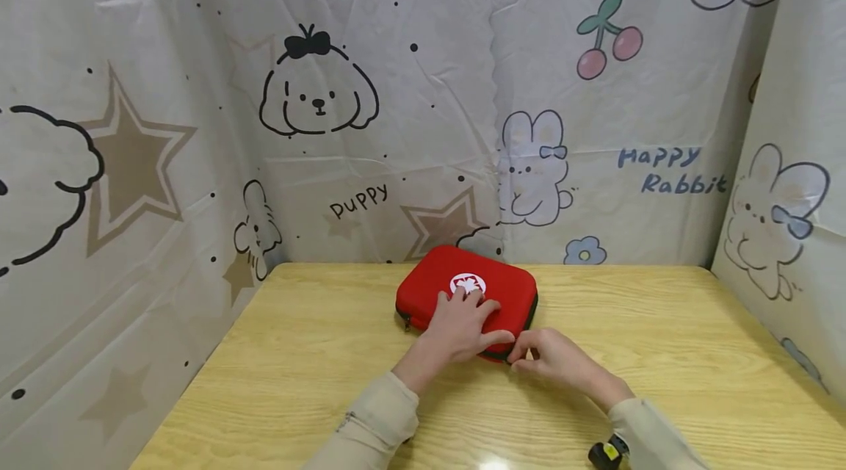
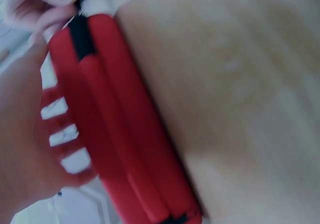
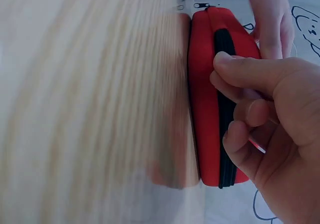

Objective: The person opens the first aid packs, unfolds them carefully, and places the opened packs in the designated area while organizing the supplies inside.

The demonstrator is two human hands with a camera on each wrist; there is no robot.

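Observation:
A red zippered case (image 1: 423,279) with a white round emblem (image 1: 465,282) lies flat on the table, turned at a slant. My left hand (image 1: 458,324) rests on its lid with fingers spread, partly covering the emblem. At the near right corner my right hand (image 1: 554,358) pinches the zipper pull between thumb and forefinger; the fingertips mostly hide it. In the right wrist view, the black zipper (image 3: 227,139) runs along the case's side past the thumb. Another zipper pull (image 1: 407,323) hangs at the left corner. The case appears zipped along the sides in view.
The pale wood table (image 1: 297,352) stretches out on both sides of the case. Behind it and at the sides hang printed cloth curtains (image 1: 370,183) with cartoon animals. A small black device (image 1: 606,452) sits at the right wrist.

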